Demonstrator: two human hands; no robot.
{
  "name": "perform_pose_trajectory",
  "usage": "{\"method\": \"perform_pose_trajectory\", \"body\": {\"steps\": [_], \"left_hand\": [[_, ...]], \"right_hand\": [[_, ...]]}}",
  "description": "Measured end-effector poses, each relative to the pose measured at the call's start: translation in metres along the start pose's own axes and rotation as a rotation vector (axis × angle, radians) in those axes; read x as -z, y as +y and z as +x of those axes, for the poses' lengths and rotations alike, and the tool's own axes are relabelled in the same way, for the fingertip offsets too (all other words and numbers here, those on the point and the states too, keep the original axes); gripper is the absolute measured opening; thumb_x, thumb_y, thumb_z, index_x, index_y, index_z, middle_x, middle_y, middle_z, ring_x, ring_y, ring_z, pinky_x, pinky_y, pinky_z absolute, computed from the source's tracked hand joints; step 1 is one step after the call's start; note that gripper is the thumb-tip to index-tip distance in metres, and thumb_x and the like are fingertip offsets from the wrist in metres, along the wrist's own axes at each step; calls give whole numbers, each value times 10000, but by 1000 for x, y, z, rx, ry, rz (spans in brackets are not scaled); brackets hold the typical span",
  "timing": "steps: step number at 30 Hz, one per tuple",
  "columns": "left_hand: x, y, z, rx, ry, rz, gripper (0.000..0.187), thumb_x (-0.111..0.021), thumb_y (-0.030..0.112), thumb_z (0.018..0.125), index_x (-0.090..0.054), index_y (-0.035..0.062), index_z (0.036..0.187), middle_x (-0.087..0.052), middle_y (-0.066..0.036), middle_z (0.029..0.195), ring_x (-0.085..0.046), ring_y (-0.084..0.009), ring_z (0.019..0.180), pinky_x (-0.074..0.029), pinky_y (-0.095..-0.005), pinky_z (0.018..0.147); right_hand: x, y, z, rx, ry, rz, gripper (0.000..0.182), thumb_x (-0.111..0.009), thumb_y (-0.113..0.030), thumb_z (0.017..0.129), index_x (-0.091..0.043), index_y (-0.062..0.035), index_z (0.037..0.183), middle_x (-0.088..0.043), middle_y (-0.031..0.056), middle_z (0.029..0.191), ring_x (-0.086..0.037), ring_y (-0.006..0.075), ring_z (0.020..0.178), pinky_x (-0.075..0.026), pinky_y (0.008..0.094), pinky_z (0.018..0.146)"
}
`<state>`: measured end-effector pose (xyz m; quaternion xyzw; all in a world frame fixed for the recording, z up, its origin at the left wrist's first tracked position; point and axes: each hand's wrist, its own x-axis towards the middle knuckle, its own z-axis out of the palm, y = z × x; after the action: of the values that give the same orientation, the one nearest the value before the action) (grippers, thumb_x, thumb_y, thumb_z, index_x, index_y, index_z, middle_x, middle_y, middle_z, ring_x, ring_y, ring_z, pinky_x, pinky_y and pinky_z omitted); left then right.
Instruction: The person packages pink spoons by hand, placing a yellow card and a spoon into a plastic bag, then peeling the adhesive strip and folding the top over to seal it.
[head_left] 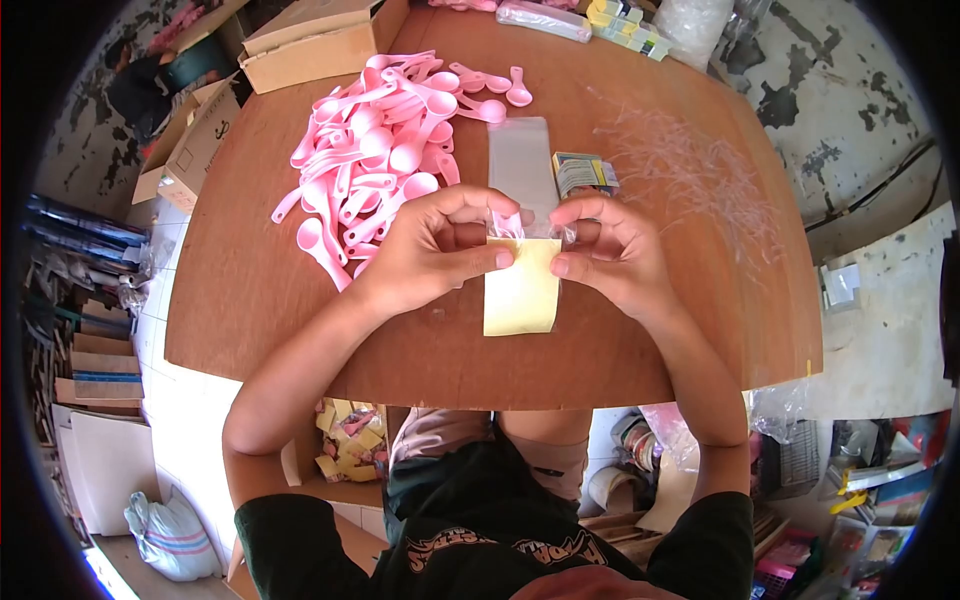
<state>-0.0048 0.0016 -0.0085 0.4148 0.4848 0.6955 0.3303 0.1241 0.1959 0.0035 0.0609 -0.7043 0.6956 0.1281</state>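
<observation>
My left hand (435, 250) pinches the left top edge of a small clear plastic bag with a pale yellow card (520, 292) in it. On the other side, my right hand (615, 250) grips the bag's right top edge between thumb and fingers. A pink piece (508, 225), perhaps part of a spoon, shows at the bag's mouth, partly hidden by my left fingers. Beyond my hands lies a stack of clear plastic bags (519, 160). A heap of pink plastic spoons (400, 150) spreads to the left. Close to my right hand is a small stack of printed cards (583, 173).
Clear plastic strips (690, 170) are scattered at the right of the brown table (650, 345). A cardboard box (310, 50) stands at the back left. Below the table edge, another box holds several yellow-carded packs (352, 440). A person (140, 90) is at the far left.
</observation>
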Motion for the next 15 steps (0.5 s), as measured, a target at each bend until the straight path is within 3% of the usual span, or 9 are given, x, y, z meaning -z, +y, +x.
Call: {"method": "perform_pose_trajectory", "body": {"steps": [7, 11, 13, 14, 15], "left_hand": [[3, 21, -4, 98, -28, 75, 441, -650, -100, 821, -530, 7, 1232, -605, -88, 1176, -621, -173, 1049, -523, -273, 872], [-9, 50, -44, 22, -107, 254, 427, -590, -125, 832, -553, -4, 1240, -616, -86, 1160, -609, -155, 1040, -521, -281, 860], [-20, 64, -79, -97, -339, 467, 434, -594, -133, 804, -595, 5, 1216, -654, -107, 1157, -659, -172, 966, -544, -290, 810], [-25, 66, -94, 39, -503, 273, 426, -596, -110, 809, -599, 19, 1215, -648, -109, 1185, -667, -200, 962, -545, -312, 798], [-25, 60, -107, 82, -637, 279, 398, -595, -93, 818, -602, 15, 1201, -654, -115, 1164, -659, -214, 989, -535, -320, 796]], "right_hand": [[8, 1, 0, -23, -75, 155, 277, -653, 51, 840, -591, 31, 1110, -617, 85, 1059, -627, 135, 922, -558, 301, 786], [17, 6, 4, -18, 57, 197, 198, -596, 48, 872, -608, 43, 1070, -630, 93, 1003, -642, 151, 858, -555, 306, 725], [23, 6, 8, -12, 99, 129, 177, -584, 51, 875, -619, 46, 1048, -639, 91, 964, -650, 156, 827, -553, 306, 702], [23, 4, 10, -53, 132, -9, 156, -587, 41, 872, -631, 41, 1021, -645, 76, 902, -652, 146, 793, -546, 297, 679], [22, 4, 12, -97, 163, -145, 136, -591, 30, 868, -644, 36, 993, -651, 60, 839, -654, 137, 758, -540, 289, 655]]}}
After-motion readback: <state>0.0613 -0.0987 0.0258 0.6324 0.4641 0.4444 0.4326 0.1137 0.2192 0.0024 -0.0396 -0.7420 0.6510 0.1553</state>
